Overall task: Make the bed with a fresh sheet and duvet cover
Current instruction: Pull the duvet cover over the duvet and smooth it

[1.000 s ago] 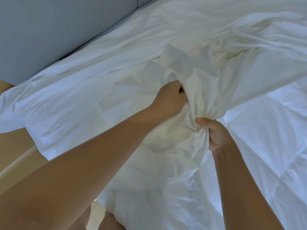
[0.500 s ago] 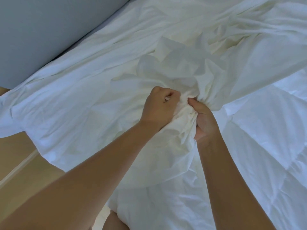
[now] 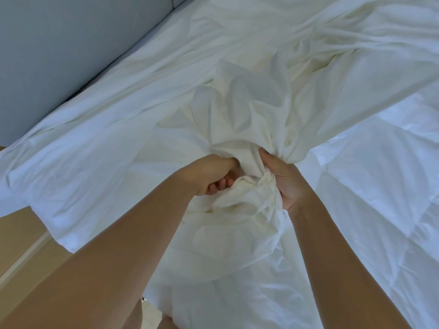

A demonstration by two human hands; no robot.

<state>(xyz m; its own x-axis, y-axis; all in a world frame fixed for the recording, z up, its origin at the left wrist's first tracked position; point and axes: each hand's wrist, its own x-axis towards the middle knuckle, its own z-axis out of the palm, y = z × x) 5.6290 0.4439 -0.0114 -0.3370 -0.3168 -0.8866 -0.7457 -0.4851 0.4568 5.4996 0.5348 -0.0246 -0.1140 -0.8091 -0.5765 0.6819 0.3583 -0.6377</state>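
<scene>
Both hands meet over the middle of the bed. The left hand (image 3: 209, 174) has its fingers (image 3: 221, 185) curled inward and holds a fold of the white duvet cover (image 3: 249, 110). The right hand (image 3: 286, 184) is clenched around the gathered bunch of the same cloth, with the thumb on top. This bunch sits directly between the 2 sets of fingers, touching both, and it hides the right fingertips. Beyond the fingers the cover rises in crumpled folds and then spreads wide. To the left of the left fingers it lies smoother and reaches past the bed edge. To the right of the right fingers lies the quilted duvet (image 3: 384, 191), partly under the cover. Far beyond the left fingers stands a grey padded panel (image 3: 59, 55). Under the left forearm a wooden floor (image 3: 21, 236) shows.
</scene>
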